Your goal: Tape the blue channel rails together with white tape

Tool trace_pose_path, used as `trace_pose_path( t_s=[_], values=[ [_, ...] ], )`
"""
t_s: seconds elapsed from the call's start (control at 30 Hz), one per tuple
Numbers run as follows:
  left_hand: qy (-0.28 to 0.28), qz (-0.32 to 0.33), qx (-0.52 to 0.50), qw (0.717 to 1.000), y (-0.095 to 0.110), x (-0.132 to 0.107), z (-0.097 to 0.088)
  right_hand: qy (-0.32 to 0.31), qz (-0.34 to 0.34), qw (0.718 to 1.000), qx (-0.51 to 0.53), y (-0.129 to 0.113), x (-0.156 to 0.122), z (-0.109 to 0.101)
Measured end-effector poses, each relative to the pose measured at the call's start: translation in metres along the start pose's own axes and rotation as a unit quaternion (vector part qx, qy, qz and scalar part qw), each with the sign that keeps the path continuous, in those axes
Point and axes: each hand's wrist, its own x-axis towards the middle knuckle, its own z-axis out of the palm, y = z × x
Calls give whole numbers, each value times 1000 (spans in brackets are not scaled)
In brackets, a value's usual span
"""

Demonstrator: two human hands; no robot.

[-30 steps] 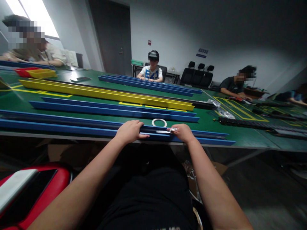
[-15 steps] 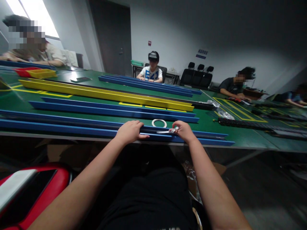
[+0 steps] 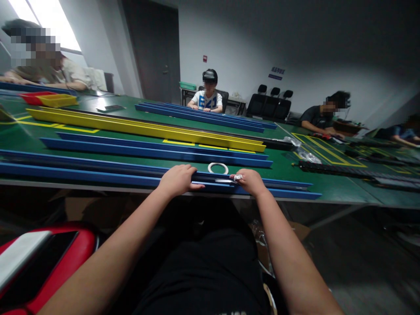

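Note:
My left hand [image 3: 177,179] rests closed over the nearest long blue rail [image 3: 82,174] at the front edge of the green table [image 3: 19,135], gripping it. My right hand [image 3: 250,180] is pinched on a short strip of white tape [image 3: 225,180] that lies along the same rail. A white roll of tape [image 3: 218,168] sits on the table just behind the rail, between my two hands.
More blue rails [image 3: 147,151] and a long yellow rail [image 3: 141,127] lie across the table farther back. Red and yellow bins [image 3: 49,99] stand at the far left. Several other people sit around the tables. A red object [image 3: 42,267] is at my lower left.
My right hand lifted the tape end slightly half a second ago and has come back down onto the rail. The left hand has not moved.

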Motion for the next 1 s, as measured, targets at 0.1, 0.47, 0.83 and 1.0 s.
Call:
trace_pose_path(
  t_s=[0.1,0.47,0.83,1.0],
  values=[
    [5,5,5,1000,-1,0,1,-9,4,1000,-16,-1,0,0],
    [12,12,2,1000,-3,0,4,74,7,997,29,9,0,4],
    [21,20,14,999,-4,0,6,76,150,930,327,10,-2,7],
    [17,15,8,1000,-4,0,6,99,112,949,278,10,5,3]
  ],
)
